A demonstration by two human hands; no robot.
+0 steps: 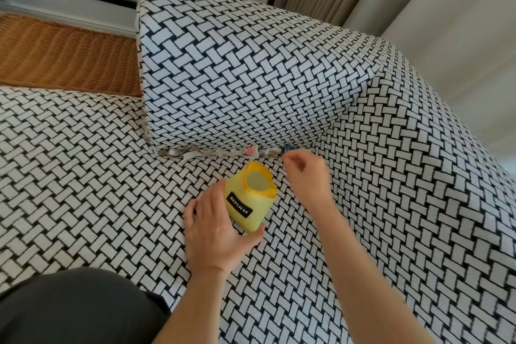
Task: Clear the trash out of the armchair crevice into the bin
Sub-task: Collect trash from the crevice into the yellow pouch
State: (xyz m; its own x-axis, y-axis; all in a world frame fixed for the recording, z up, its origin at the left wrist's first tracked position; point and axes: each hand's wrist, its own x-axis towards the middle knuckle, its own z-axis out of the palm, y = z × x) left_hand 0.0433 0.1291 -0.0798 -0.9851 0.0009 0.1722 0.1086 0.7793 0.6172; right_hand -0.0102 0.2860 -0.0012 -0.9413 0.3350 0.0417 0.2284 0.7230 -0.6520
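Dark trousers [69, 307] sit nearest. Left hand [215, 232] grips the yellow bin [248, 198]; at its 1 o'clock, right hand [310, 179], blurred, grip unclear, hovers by crevice trash [240, 151].

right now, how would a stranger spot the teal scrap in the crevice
Under the big patterned cushion block, trash lines the bottom seam. The teal scrap sits at the right end, just above the right hand. It alone is blue-green; its neighbours are whitish or pink.
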